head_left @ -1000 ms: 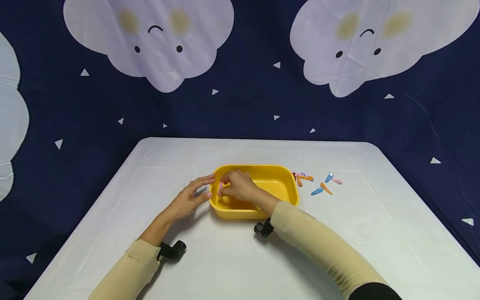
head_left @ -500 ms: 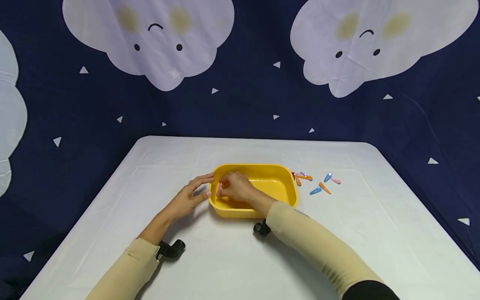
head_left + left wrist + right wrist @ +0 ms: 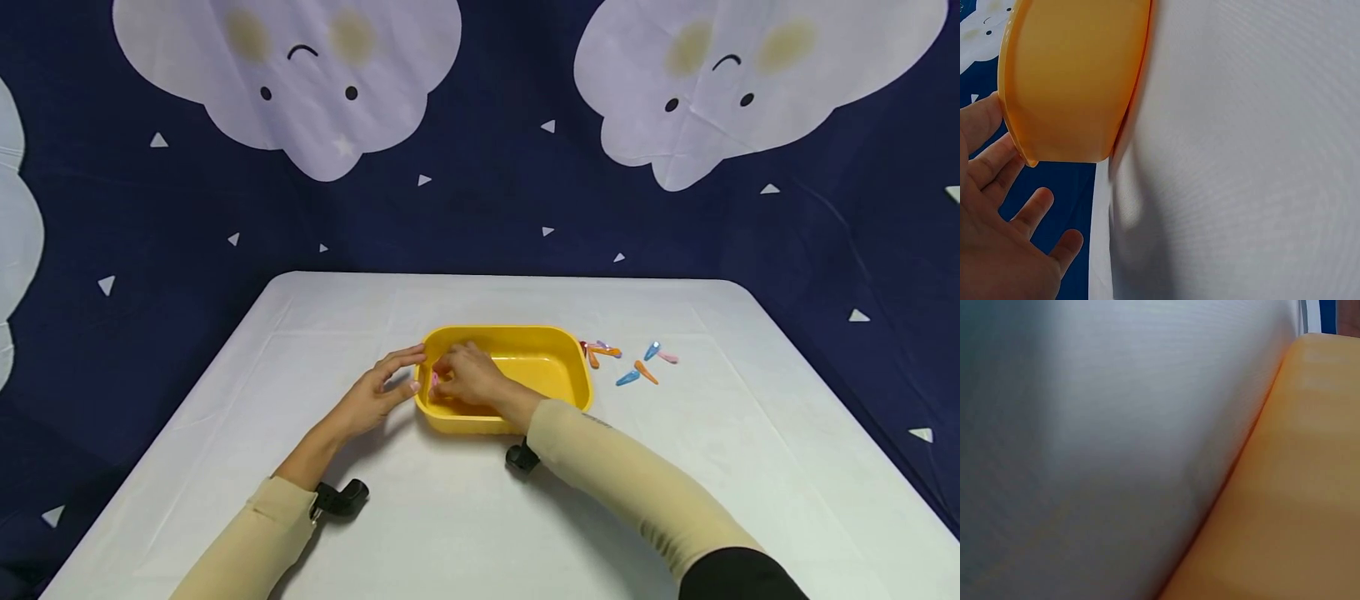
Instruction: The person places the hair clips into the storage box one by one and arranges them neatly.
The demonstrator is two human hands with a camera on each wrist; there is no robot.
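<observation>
A yellow plastic tub (image 3: 506, 426) stands on the white table. Inside its left end, my right hand (image 3: 471, 375) reaches down and pinches a small pink hair clip (image 3: 434, 380), mostly covered by the fingers. My left hand (image 3: 375, 396) rests its fingertips on the tub's left rim, fingers spread and fairly straight. In the left wrist view, thumb and forefinger of that hand (image 3: 1010, 219) touch the tub's edge (image 3: 1072, 87), the other fingers lying free of it. The right wrist view shows only the tub's outer wall (image 3: 1285, 481) and tablecloth; the right hand's fingers are hidden there.
Right of the tub lie blue clips (image 3: 627, 378), an orange clip (image 3: 646, 372) and a pink clip (image 3: 667, 358). Another little cluster of clips (image 3: 604, 351) lies against the tub's right side. A dark blue cloud-print cloth (image 3: 495, 225) hangs behind the table (image 3: 420, 533).
The pink clip and the right fingers have sunk slightly lower inside the tub's left end. The left hand keeps its place on the rim, and the head view has shifted a little.
</observation>
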